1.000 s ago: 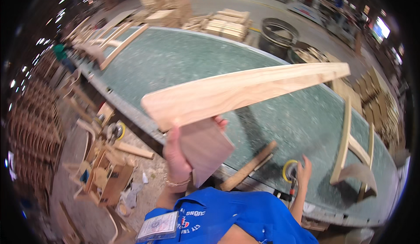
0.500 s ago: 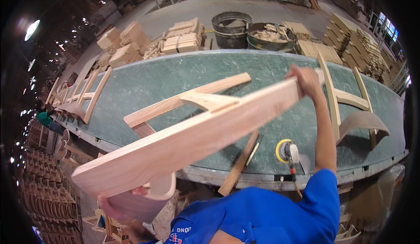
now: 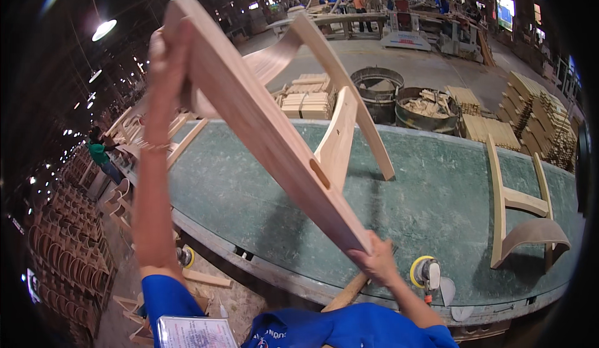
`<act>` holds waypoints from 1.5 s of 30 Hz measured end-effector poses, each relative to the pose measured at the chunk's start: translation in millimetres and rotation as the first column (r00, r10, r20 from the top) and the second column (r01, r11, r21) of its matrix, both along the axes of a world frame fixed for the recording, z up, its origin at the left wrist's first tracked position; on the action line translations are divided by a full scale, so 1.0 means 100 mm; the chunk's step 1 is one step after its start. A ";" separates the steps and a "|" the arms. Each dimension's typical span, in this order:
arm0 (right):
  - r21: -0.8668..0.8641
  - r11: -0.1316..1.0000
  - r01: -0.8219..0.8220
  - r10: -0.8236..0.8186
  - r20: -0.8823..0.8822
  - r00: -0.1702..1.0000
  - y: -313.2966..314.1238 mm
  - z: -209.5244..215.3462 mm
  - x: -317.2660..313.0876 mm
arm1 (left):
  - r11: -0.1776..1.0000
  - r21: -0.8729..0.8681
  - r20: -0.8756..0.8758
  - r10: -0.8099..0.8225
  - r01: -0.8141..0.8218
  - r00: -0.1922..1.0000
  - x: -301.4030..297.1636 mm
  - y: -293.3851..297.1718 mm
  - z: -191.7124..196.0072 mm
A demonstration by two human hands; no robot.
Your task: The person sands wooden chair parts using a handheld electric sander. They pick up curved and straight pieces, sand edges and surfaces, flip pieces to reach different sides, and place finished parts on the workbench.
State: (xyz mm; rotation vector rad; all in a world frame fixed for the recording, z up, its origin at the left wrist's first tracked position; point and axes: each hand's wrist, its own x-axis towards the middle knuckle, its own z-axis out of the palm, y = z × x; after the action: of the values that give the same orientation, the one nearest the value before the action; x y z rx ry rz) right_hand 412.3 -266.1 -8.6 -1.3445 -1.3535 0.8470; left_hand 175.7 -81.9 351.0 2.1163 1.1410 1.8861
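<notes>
A pale wooden chair-back frame [image 3: 262, 142] is held up at a slant over the green table [image 3: 424, 210]. It has two long posts, a crosspiece [image 3: 340, 137] and a curved top panel [image 3: 272, 61]. The nearer post shows an oblong slot. High at the left, my left hand [image 3: 167, 58] grips the frame's top end, its fingers partly blurred. My right hand [image 3: 376, 260] is closed around the post's lower end, above the table's near edge. Beneath that hand lies a wooden bar [image 3: 347, 294], partly covered. A yellow-rimmed disc sander [image 3: 427, 272] rests just right of it.
Another chair-back frame [image 3: 525, 202] lies at the table's right, with more frames [image 3: 187, 142] at its left end. Beyond the table are two dark bins [image 3: 430, 121] and stacked wooden pieces [image 3: 543, 123]. A person in green [image 3: 100, 152] stands far left.
The frame has been turned and raised. My left hand went from low left to high left, while my right hand came down from the far side to the near edge. The view has tilted up.
</notes>
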 end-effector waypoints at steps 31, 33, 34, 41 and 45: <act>-0.048 0.880 0.472 -0.277 0.756 0.593 1.45 -2.35 -0.74 | 0.881 -0.437 0.244 0.309 -0.180 0.919 -0.86 2.41 -1.87; -0.090 0.879 0.469 -0.257 0.739 0.623 1.41 -2.35 -0.80 | 0.903 -0.387 0.261 0.301 -0.186 0.917 -0.92 2.49 -1.92; -0.058 0.886 0.459 -0.265 0.750 0.606 1.44 -2.34 -0.83 | 0.913 -0.362 0.267 0.295 -0.188 0.917 -0.95 2.53 -1.94; -0.030 0.861 0.507 -0.299 0.777 0.554 1.48 -2.36 -0.66 | 0.945 -0.317 0.434 0.067 0.082 0.899 -0.92 2.83 -2.13; -0.008 0.876 0.483 -0.313 0.752 0.580 1.48 -2.31 -0.73 | 0.957 -0.290 0.363 0.121 -0.012 0.924 -1.02 2.79 -2.02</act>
State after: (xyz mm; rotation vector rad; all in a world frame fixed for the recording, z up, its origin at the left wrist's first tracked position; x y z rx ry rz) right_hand 339.4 -117.6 -240.0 -2.2195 -1.4572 0.0918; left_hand 73.4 197.4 149.0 1.5002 1.3076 1.9085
